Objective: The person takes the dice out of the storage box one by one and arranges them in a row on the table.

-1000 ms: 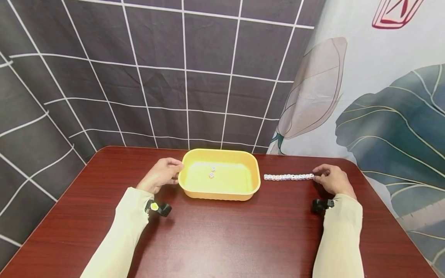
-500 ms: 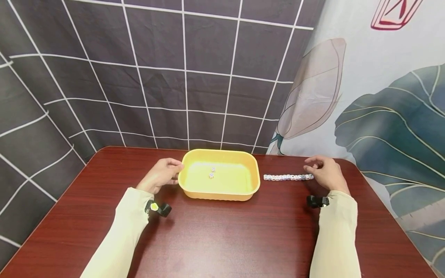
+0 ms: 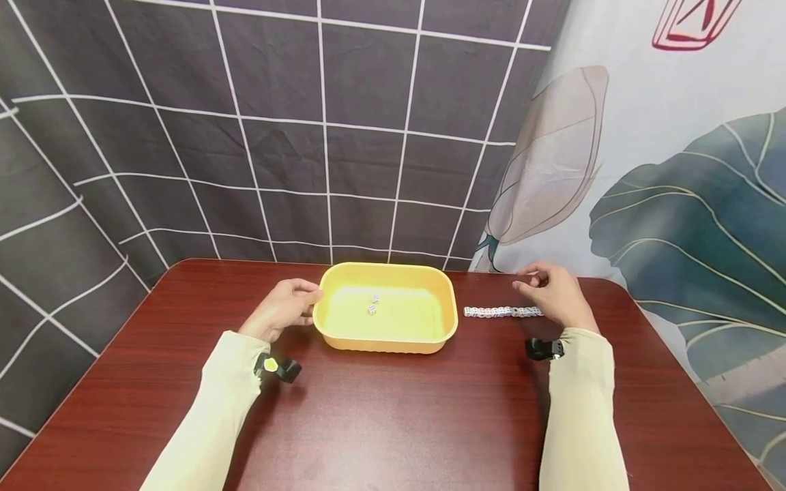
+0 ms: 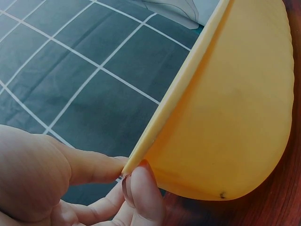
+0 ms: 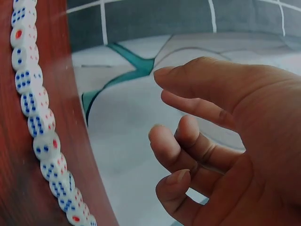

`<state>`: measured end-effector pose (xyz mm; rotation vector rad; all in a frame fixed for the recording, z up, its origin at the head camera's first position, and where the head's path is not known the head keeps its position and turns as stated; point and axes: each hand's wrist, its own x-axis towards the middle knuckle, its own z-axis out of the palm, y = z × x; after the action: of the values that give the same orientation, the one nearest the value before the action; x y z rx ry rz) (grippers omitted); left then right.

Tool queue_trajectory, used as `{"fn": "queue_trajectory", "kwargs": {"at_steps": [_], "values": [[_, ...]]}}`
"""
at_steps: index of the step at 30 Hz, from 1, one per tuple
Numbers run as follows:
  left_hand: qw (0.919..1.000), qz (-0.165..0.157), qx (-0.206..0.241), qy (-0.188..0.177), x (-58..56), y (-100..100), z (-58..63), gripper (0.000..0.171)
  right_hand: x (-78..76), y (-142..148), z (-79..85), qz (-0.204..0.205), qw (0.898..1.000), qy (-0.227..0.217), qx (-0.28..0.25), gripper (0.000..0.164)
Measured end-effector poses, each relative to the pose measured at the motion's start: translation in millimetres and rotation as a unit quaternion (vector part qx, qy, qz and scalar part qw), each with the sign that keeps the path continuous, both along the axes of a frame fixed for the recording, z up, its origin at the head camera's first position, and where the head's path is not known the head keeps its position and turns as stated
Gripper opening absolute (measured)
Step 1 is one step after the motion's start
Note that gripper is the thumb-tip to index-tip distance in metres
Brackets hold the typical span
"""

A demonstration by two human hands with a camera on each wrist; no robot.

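Observation:
My left hand pinches the left rim of a yellow plastic basin, thumb and fingers on either side of the edge in the left wrist view. Two white dice lie on the basin's floor. To the right of the basin, a straight row of several white dice with blue and red pips runs across the table. My right hand hovers over that row's right end and hides part of it. Its fingers are loosely bent and hold nothing in the right wrist view.
The dark red wooden table reaches back to a grey cloth with white grid lines. At the right hangs a white curtain with leaf prints. Each wrist carries a small black camera.
My right hand has lifted off the row's right end and moved left and back over it. The left hand stays on the basin's rim, and the dice lie as before.

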<state>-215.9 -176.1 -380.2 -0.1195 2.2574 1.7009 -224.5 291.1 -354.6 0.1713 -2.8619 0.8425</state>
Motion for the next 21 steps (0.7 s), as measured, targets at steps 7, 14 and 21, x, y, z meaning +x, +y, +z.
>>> {"fn": "queue_trajectory", "kwargs": {"at_steps": [7,14,21], "values": [[1.0,0.004,-0.005,0.0,-1.7,-1.6,-1.5,0.035,-3.7,-18.2,4.1,0.02,1.0,-0.006,-0.013,0.029],[1.0,0.004,-0.007,-0.001,-2.1,-1.0,-2.6,0.036,-4.3,-31.9,6.3,0.026,0.999,-0.009,-0.027,0.029],[1.0,0.005,-0.008,0.0,-2.4,-0.5,-1.9,0.036,-5.8,-46.7,7.5,0.036,0.999,-0.012,-0.036,0.029]]}}
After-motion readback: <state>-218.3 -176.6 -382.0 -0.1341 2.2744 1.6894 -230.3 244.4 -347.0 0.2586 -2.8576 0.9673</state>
